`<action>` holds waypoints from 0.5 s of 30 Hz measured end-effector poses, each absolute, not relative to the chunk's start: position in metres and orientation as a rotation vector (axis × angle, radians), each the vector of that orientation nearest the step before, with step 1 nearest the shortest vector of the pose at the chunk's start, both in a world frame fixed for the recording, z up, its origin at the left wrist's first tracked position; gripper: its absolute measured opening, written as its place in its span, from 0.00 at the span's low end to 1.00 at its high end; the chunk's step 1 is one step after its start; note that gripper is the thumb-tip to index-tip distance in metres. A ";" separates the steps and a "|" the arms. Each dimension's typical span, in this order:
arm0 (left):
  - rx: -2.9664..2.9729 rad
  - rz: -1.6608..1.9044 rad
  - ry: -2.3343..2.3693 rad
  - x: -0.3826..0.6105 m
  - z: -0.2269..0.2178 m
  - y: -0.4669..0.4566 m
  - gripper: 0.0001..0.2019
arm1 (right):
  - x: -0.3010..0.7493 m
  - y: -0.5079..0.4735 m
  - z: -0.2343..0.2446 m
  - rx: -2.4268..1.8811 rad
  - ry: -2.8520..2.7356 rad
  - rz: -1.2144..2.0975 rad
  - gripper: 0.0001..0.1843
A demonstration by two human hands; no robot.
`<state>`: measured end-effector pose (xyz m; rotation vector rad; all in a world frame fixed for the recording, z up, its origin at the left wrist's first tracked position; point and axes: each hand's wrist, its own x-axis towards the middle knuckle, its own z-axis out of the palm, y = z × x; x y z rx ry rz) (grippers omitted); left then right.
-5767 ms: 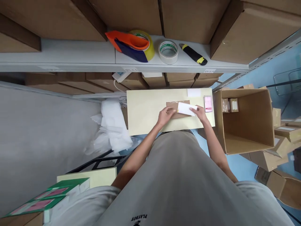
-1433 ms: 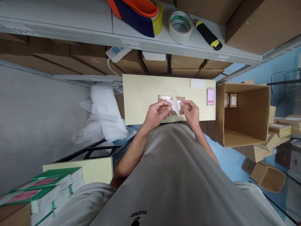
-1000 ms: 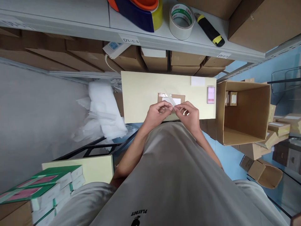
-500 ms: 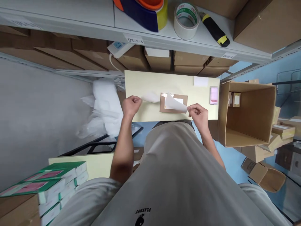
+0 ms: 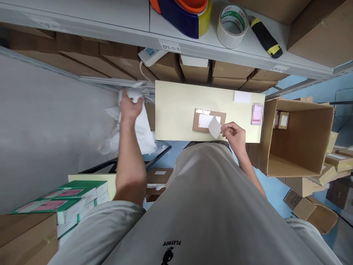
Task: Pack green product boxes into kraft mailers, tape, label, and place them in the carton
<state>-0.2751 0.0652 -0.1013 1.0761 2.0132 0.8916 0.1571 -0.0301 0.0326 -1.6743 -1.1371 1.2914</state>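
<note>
A small brown cardboard box [image 5: 195, 123] with a white label [image 5: 205, 120] on top lies on the pale yellow board. My right hand [image 5: 235, 135] is closed in a pinch on a small white paper slip [image 5: 214, 127], which hangs over the box's near right corner. To the left of the board, my left hand [image 5: 131, 107] is stretched over a heap of white sheets [image 5: 143, 130]. Its thumb and fingers are spread apart, somewhat smeared by motion. A loose white piece of paper [image 5: 135, 93] shows between them, at the top of the heap.
The yellow board [image 5: 173, 110] also carries a white card [image 5: 242, 96] and a pink-screened phone [image 5: 257, 114]. A large open carton [image 5: 298, 138] stands at its right. Above, the shelf holds a tape roll [image 5: 232, 27], a utility knife [image 5: 266, 36] and a blue-orange tape dispenser [image 5: 187, 18].
My left hand has moved left from the board to the white heap, and the white strip near it has left the board. The right hand's slip has swung down off most of the label.
</note>
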 end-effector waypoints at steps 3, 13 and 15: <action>0.913 0.936 1.843 -0.186 -0.077 0.050 0.19 | 0.153 -0.029 0.034 -1.689 -1.256 1.129 0.12; 0.573 0.893 1.051 -0.049 0.002 -0.007 0.21 | 0.155 -0.029 0.036 -1.736 -1.336 0.932 0.12; 0.570 0.885 1.041 -0.053 0.005 -0.006 0.20 | 0.157 -0.030 0.037 -1.720 -1.312 0.937 0.11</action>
